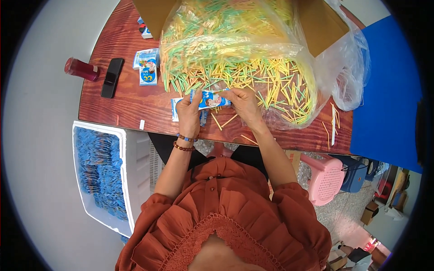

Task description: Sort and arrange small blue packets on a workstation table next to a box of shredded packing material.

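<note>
A person sits at a shiny dark red wooden table [101, 106] and works with two bare hands. The hands are near each other, with a small shiny blue and white packet [211, 99] between them, up over the front part of the table. The left hand [189, 113] is closed on the packet's left end, with the thumb on top. The right hand [244, 106] pinches a thin yellow stick [220, 91] by the packet's right end. I cannot tell if it pinches the packet too.

Under the hands lies another white and blue packet [175, 109]. Lots of loose yellow and green sticks [280, 83] are spread just past the hands. Many more are in a big see-through plastic bag [271, 43], by a brown cardboard box [323, 27]. A few sticks lie close to the table's front edge.

On the left, a little pile of blue and white packets [148, 72] sits near a flat black phone [112, 78]. A dark red bottle [81, 69] lies beside the phone.

Low on the left is a white foam tub [128, 180] with lots of blue packets [99, 169] in it. On the right, a pink plastic stool [326, 183] stands on the floor, with a blue plastic stool [355, 177] beside it.
</note>
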Demonstrator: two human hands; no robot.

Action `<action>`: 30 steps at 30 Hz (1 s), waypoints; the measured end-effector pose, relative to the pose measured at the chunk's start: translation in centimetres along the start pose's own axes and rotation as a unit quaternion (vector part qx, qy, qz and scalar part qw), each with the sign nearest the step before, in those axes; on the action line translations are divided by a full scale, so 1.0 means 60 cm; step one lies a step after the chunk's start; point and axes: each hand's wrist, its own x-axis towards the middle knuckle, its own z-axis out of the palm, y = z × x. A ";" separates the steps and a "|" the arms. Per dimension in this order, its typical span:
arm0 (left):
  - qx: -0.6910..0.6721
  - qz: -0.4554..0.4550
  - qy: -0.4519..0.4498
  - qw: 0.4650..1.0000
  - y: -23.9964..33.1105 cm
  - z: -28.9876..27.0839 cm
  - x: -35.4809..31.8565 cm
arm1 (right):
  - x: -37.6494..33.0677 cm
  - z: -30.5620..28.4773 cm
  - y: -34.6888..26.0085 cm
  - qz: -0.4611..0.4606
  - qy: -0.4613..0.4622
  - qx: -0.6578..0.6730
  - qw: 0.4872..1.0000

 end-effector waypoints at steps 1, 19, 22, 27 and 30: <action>0.013 0.000 -0.001 1.000 -0.007 -0.004 0.001 | -0.001 -0.004 0.006 0.001 0.002 0.029 1.000; -0.043 -0.026 -0.049 0.998 0.011 -0.018 -0.007 | 0.101 -0.289 -0.075 -0.070 0.121 -0.638 0.757; -0.056 -0.028 -0.037 0.997 0.009 -0.009 -0.008 | 0.109 -0.281 -0.056 -0.083 0.127 -0.670 0.726; -0.047 -0.037 -0.032 0.998 0.009 -0.014 -0.008 | 0.103 -0.261 -0.064 -0.075 0.114 -0.674 0.726; -0.045 -0.032 -0.033 0.998 0.007 -0.018 -0.007 | 0.104 -0.237 -0.093 -0.009 0.079 -0.692 0.717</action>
